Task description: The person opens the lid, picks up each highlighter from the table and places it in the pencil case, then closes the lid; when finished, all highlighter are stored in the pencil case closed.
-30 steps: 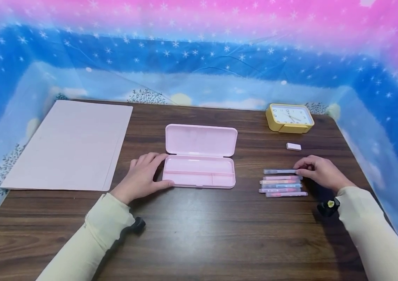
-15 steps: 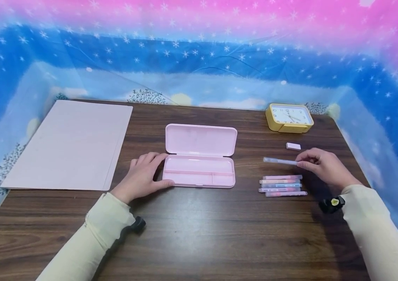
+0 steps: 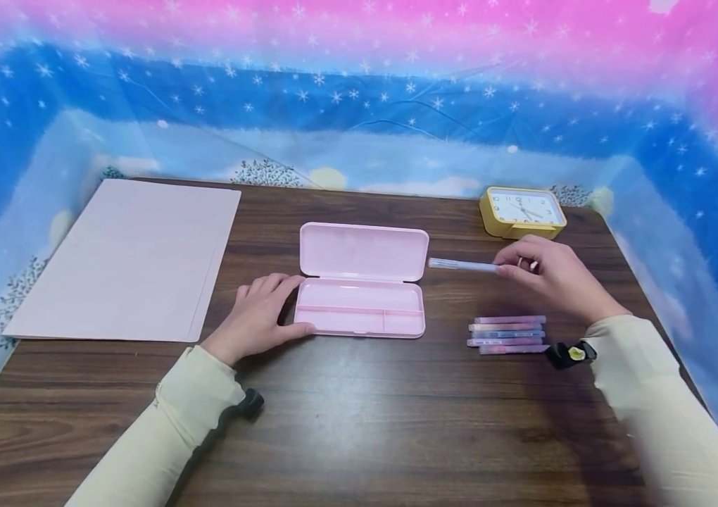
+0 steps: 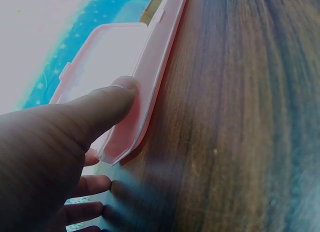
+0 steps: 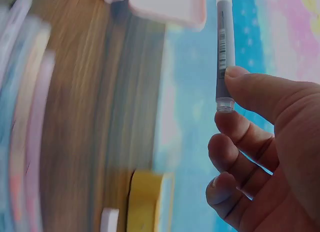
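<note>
An open pink pencil case [image 3: 359, 322] lies on the table, its lid [image 3: 364, 252] tilted back and its divided tray bare. My left hand [image 3: 257, 320] grips the case's left end, thumb on the front wall and index finger at the rear corner; in the left wrist view the thumb [image 4: 107, 104] presses that wall. My right hand [image 3: 552, 274] pinches one end of a slim grey marker pen [image 3: 463, 265] between thumb and index finger, above the table. The pen's other end points at the lid. A barcode shows on its barrel [image 5: 223, 47] in the right wrist view.
Several pastel marker pens [image 3: 507, 335] lie in a row right of the case. A yellow clock [image 3: 517, 229] stands at the back right, with a white eraser [image 5: 109, 221] near it, mostly hidden behind my right hand in the head view. A pale pink folder [image 3: 124, 260] lies left.
My right hand has lifted the grey pen off the row and carried it back and left, towards the pencil case's lid. My left hand stays on the case.
</note>
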`<state>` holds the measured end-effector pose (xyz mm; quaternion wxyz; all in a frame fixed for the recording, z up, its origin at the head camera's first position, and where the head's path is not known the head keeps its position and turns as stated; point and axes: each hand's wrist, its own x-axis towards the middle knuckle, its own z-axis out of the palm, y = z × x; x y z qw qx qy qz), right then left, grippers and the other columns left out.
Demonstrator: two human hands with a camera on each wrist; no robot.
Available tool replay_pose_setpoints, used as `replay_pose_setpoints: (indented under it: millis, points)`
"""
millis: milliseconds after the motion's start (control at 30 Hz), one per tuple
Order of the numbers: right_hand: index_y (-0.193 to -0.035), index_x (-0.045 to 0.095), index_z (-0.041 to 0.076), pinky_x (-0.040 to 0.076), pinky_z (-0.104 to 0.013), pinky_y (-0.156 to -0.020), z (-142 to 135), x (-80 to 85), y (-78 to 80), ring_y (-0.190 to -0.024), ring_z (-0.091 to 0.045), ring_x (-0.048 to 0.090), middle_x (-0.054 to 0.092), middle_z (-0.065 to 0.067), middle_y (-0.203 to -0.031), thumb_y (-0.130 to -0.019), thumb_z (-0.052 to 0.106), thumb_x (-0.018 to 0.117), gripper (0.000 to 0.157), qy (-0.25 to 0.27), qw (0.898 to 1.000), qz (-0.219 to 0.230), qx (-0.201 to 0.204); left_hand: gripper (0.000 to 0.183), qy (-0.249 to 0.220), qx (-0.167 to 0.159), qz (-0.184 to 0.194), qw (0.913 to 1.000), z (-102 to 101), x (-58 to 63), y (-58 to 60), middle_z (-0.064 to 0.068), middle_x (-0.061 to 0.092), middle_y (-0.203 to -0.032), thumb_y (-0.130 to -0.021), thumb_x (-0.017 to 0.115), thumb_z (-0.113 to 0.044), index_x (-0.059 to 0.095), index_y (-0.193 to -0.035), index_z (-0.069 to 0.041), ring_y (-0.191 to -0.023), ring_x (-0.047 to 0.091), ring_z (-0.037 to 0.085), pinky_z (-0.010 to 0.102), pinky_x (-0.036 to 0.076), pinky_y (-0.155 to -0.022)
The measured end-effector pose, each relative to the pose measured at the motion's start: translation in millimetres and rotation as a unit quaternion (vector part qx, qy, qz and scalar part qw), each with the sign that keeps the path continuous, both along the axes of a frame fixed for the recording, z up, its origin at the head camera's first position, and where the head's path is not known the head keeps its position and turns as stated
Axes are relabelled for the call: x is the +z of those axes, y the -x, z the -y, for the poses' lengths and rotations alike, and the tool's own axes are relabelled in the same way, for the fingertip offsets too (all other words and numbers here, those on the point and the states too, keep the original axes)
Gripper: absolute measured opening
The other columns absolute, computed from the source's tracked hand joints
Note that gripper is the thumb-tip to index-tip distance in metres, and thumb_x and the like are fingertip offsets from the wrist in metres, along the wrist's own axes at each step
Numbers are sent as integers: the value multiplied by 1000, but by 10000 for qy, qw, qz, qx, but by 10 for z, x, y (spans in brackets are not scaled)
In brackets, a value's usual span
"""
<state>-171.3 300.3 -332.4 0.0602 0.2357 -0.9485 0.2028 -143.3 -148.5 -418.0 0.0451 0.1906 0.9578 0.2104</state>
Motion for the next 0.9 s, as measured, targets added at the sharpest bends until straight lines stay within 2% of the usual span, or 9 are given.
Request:
replay_pose_setpoints:
  millis: [67,267,400,600,900]
  points:
    - [-98,72,22,44,-24,-66,121,17,17,-73,-6,52,63,10,-85,-91,17,72,9,-11,9999,-67,125,86,-11,-5,-11,10000,1,-1,-2,15,49,-140,-81,72,-58,42,-147,-12,-131,42,35,52,33,-94]
    - [-98,72,20,42,-25,-64,447,-3,54,-71,-8,49,61,7,-83,-93,18,70,6,105,9993,112,326,85,-9,-14,-2,10000,6,-21,-15,15,49,-140,-81,72,-58,43,-147,-13,-130,42,35,52,33,-94]
    - [-97,72,19,42,-26,-62,671,-56,93,-69,-9,49,60,5,-83,-93,19,69,5,207,9977,109,640,85,-8,17,9,10000,11,-26,-19,14,50,-140,-81,72,-58,43,-147,-13,-130,43,35,52,33,-94]
    - [-98,72,17,45,-29,-65,1000,-169,124,-72,-10,53,64,4,-88,-93,20,68,6,276,9960,385,763,85,-8,15,-11,10000,12,-21,-12,14,50,-140,-81,72,-58,42,-147,-13,-130,42,35,52,33,-95]
    - [-98,72,15,48,-31,-72,1304,-445,109,-79,-14,57,65,1,-91,-93,18,67,8,-21,9925,740,974,85,-8,20,-44,10000,5,0,-8,15,49,-140,-81,72,-58,43,-147,-13,-130,43,35,53,33,-95]
